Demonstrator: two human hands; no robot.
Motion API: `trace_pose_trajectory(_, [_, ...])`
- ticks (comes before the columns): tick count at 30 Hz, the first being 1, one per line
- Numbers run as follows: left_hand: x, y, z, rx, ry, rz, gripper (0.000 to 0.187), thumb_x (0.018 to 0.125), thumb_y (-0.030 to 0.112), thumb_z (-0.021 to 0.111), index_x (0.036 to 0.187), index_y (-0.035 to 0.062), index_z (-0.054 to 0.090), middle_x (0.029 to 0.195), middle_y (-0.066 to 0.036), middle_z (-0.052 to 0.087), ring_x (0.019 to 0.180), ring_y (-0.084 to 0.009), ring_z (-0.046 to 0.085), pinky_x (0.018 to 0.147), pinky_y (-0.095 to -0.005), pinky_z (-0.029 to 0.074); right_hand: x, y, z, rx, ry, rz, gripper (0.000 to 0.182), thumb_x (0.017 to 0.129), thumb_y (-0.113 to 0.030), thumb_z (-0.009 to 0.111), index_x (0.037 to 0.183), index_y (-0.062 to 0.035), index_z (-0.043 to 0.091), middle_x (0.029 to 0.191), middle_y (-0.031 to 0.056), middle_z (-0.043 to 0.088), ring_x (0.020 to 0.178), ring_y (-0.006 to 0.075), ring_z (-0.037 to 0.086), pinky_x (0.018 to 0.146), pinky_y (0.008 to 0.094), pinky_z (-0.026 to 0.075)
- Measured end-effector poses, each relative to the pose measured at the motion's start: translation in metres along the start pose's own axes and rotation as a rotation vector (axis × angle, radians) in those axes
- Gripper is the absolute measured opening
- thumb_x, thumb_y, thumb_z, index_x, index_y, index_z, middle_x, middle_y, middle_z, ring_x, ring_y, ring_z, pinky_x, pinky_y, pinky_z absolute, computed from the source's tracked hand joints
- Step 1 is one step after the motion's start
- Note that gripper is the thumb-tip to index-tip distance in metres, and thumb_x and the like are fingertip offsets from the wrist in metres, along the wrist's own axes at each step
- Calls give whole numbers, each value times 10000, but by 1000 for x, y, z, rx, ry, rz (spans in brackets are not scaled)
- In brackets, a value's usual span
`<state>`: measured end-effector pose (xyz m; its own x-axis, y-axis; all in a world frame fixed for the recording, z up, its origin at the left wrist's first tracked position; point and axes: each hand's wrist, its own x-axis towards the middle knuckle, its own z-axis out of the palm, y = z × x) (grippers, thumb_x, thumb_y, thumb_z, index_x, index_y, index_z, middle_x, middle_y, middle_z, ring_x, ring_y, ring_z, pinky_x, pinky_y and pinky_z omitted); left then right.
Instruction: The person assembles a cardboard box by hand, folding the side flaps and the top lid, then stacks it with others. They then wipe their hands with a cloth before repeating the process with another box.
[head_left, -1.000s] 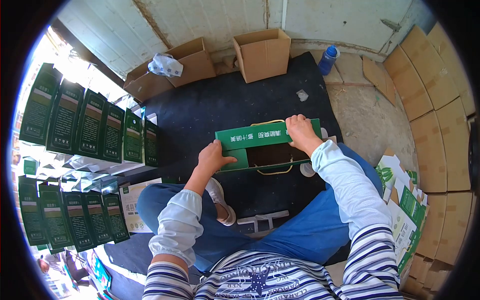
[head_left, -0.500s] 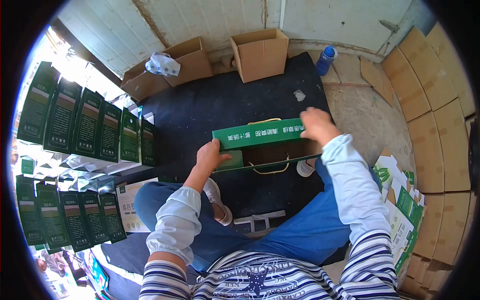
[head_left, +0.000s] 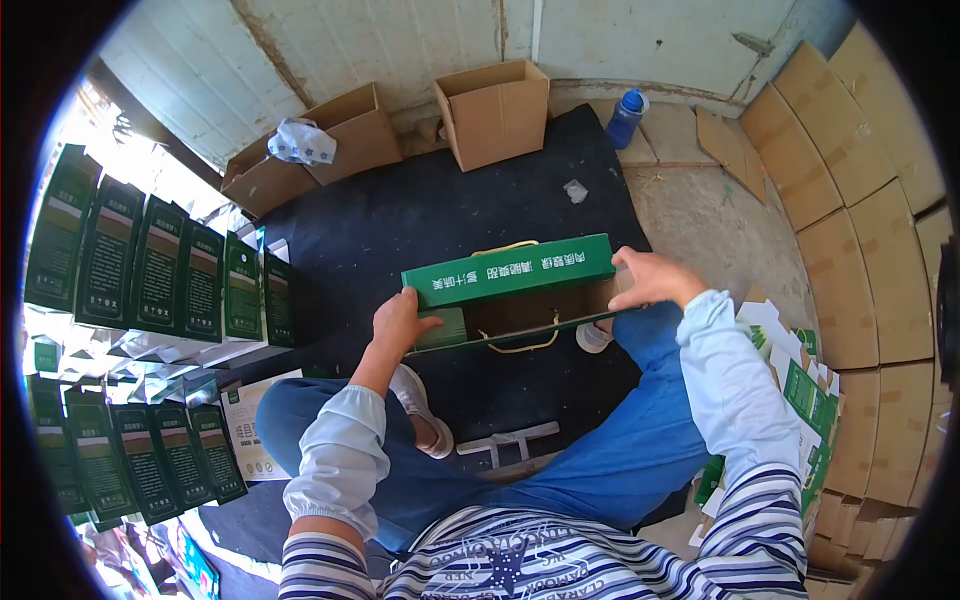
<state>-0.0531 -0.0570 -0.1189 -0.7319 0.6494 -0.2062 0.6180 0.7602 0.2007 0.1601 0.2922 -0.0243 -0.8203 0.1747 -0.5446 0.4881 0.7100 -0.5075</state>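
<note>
A long green carton [head_left: 508,272] with white printed characters lies across my lap area, its top partly open and its brown inside showing. Yellow rope handles hang on it: the near handle [head_left: 524,347] and the far handle [head_left: 505,247]. At the carton's left end, my left hand [head_left: 398,322] has its fingers round the outside and its thumb over a green end flap [head_left: 444,327] that is folded inward. My right hand [head_left: 655,280] grips the right end, thumb toward me and fingers at the far corner, over a brown end flap.
Rows of upright green cartons [head_left: 160,260] stand at the left. Open brown boxes [head_left: 495,115] and a blue bottle [head_left: 626,118] are at the back of the black mat [head_left: 360,215]. Stacked brown boxes [head_left: 840,240] line the right side, near flattened green-and-white cartons [head_left: 805,400].
My right hand has moved from the far right corner of the green panel down to the carton's right end. The left hand stays at the left end. The view has shifted slightly.
</note>
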Motion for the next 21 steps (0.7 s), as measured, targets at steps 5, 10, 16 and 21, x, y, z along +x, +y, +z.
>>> trace_pose_trajectory(5, [-2,3,-4,3,0,-8,617,661,481,780,945,-3,523,860,-192,659,844,-348,653,731,-425,514,-7,-5,14,-204,225,-166,943,639,-294,797,1369,35,299,1095,281,597,1039,404,578,878,416,457])
trace_pose_trajectory(10, [-3,6,-5,19,20,1,577,656,443,796,929,7,536,866,-175,663,846,-337,657,716,-414,523,-8,3,20,-164,311,-84,896,676,-279,781,1371,13,297,1068,269,607,1003,401,589,860,418,465])
trace_pose_trajectory(16, [-3,6,-7,11,3,-37,583,659,427,799,957,1,537,900,-173,663,876,-331,654,737,-413,522,-12,23,27,230,76,203,626,746,-252,742,1176,101,456,891,193,664,699,240,669,582,332,534])
trace_pose_trajectory(21, [-3,6,-5,26,15,-12,582,659,420,802,960,0,535,901,-175,665,862,-328,660,720,-409,527,1,31,41,-146,119,24,495,820,-341,661,1034,97,578,955,207,666,847,312,662,725,390,525])
